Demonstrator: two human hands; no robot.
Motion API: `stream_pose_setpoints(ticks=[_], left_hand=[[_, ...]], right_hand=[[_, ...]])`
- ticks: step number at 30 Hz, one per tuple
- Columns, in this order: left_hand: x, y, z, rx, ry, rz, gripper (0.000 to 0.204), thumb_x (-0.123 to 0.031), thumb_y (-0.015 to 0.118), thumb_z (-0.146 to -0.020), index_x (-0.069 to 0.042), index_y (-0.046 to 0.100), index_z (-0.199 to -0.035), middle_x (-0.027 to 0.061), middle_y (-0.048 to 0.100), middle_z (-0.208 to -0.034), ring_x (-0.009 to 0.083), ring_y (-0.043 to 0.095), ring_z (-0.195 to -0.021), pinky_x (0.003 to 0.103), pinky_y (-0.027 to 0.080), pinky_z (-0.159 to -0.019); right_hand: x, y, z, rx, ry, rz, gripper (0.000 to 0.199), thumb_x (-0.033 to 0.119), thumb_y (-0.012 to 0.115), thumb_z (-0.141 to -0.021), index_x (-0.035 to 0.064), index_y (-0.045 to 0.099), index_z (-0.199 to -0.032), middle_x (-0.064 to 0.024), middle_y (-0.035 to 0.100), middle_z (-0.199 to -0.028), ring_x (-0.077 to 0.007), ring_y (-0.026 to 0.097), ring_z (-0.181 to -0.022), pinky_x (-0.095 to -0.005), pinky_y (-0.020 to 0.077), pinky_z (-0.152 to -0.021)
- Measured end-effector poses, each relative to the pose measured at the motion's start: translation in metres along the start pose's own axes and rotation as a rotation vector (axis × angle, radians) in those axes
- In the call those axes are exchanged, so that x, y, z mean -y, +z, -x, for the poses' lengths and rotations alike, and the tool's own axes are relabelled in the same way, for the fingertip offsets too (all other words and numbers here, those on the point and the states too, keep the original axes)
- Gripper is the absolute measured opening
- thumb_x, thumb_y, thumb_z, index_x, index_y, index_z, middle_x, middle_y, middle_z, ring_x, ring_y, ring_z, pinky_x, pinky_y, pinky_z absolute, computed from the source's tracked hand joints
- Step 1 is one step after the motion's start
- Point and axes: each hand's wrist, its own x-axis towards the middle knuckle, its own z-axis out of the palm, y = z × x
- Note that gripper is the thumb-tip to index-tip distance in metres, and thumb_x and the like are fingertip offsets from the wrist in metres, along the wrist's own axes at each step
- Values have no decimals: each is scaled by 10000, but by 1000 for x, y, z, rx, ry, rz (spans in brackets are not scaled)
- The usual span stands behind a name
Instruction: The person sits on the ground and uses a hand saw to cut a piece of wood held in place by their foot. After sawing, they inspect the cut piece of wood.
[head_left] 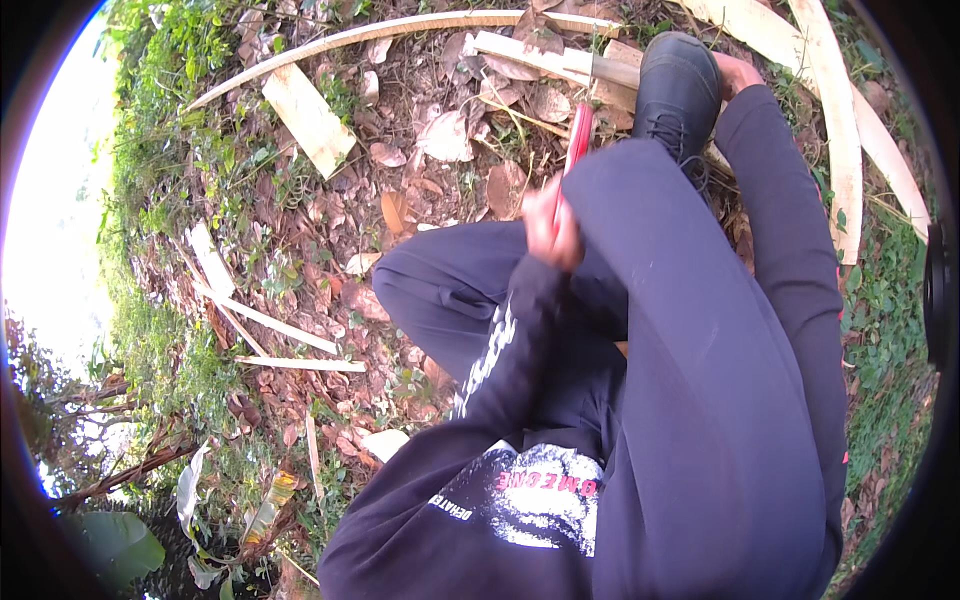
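My left hand, a little blurred, is closed around the red handle of a long tool beside my raised knee. Its far end reaches a pale wood strip, where a thin straight edge crosses the wood; the tool's exact kind is unclear. A black laced shoe presses down over the wood near that spot. My right hand is beside the shoe's outer side, with the arm passing around the raised leg. Its fingers are hidden behind the shoe, so any hold on the wood cannot be made out.
A long curved wood strip arches across the far ground. Wide pale strips lie at the right. A short board and several thin sticks rest among dry leaves at the left. Green plants border the ground.
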Motion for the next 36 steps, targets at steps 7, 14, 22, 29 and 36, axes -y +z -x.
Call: stream_pose_setpoints(ticks=[7, 14, 22, 29, 36], left_hand=[[-57, -16, 46, 21, 19, 81, 319, -199, 454, -948, 69, 624, -912, 32, 461, -550, 112, 413, -460, 280, 306, -461], [-42, 18, -61, 1, 161, 128, 247, -161, 489, -920, 21, 547, -764, 101, 529, -560, 180, 487, -477, 328, 387, -476], [-53, -24, 74, 46, -134, 130, 326, -237, 459, -950, 30, 570, -799, 41, 492, -560, 145, 466, -472, 300, 365, -489], [-39, 16, -63, -31, 134, 33, 275, -165, 481, -942, 9, 577, -752, 103, 528, -556, 196, 503, -467, 353, 394, -486], [-66, -8, 36, -81, -17, 135, 303, -192, 452, -953, 46, 600, -837, 23, 459, -555, 89, 412, -490, 271, 313, -473]], right_hand=[[-12, -16, 11, -36, 28, -42, 406, 331, 477, -997, 57, 567, -1282, -83, 655, -1188, -160, 602, -1026, -309, 471, -905], [-2, -2, -1, -16, 11, 7, 399, 324, 487, -995, 61, 569, -1283, -82, 660, -1180, -156, 605, -1015, -310, 472, -900], [-14, -21, -2, -46, 61, 10, 392, 316, 499, -991, 66, 571, -1284, -81, 665, -1170, -151, 608, -1003, -311, 473, -894], [-4, -12, -11, -23, 62, 43, 386, 309, 509, -989, 70, 572, -1285, -80, 670, -1162, -147, 610, -993, -311, 474, -889], [-14, -16, -6, -33, 35, -12, 399, 363, 464, -1006, 69, 591, -1245, -87, 668, -1181, -169, 606, -983, -328, 452, -882]])
